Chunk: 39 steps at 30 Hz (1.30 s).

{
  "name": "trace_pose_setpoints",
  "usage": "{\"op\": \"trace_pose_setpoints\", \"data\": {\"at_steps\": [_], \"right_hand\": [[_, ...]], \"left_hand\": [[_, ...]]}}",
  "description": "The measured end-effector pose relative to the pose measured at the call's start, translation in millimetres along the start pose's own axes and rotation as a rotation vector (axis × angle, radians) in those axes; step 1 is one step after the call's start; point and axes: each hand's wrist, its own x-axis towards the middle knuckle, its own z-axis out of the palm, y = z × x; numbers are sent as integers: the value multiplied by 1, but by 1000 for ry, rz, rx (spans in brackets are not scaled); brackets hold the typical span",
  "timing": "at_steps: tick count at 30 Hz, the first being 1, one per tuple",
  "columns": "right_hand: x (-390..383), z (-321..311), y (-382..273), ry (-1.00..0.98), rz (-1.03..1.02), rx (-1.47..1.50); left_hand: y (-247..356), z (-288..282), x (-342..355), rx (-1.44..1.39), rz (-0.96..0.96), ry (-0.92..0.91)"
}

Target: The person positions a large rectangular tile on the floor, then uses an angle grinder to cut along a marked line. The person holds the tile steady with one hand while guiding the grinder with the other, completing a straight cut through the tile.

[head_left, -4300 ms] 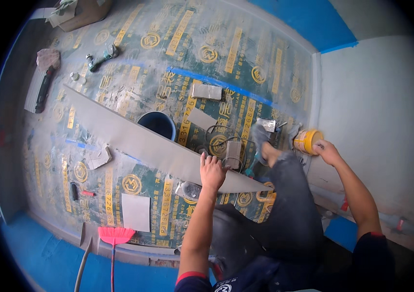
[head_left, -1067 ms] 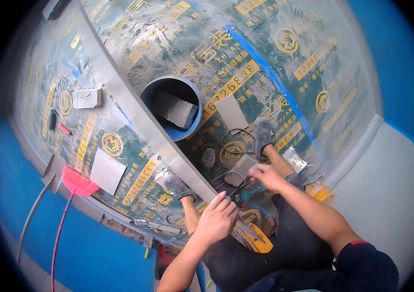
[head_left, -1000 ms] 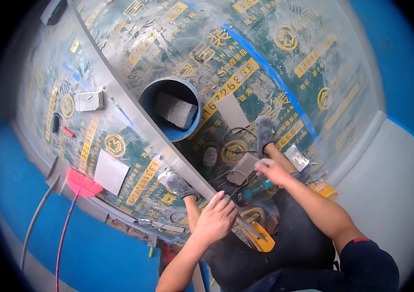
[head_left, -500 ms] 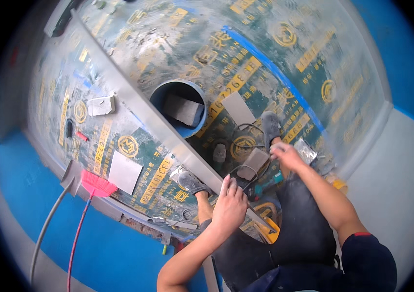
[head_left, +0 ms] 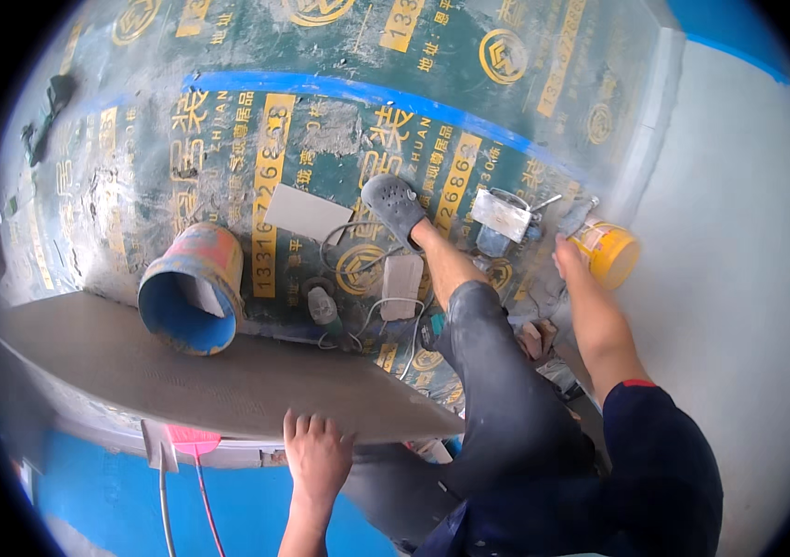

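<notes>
Right hand [head_left: 569,258] moved to yellow tub [head_left: 614,255], left hand [head_left: 319,452] holding grey panel [head_left: 200,381]

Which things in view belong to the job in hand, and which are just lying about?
Seemingly in use:
long, flat grey panel, left hand at its edge
round yellow tub, right hand close against it, contact unclear

Seemingly just lying about, no hand on them:
pink-bristled broom
thin rectangular grey tile
round blue-lined bucket
pale grey oblong block
</notes>
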Motion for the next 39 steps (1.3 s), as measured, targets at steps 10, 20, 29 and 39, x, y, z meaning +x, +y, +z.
{"op": "trace_pose_setpoints", "data": {"at_steps": [10,20,29,39], "right_hand": [[169,56,22,-323,297,709],[226,25,8,-693,313,350],[16,21,-132,-591,90,364],[-100,-19,-245,-504,-206,258]], "left_hand": [[11,-17,35,77,-189,-148],[-31,-4,34,-140,-1144,673],[-82,20,17,-1227,-916,591],[-81,14,7,-1138,-796,650]]}}
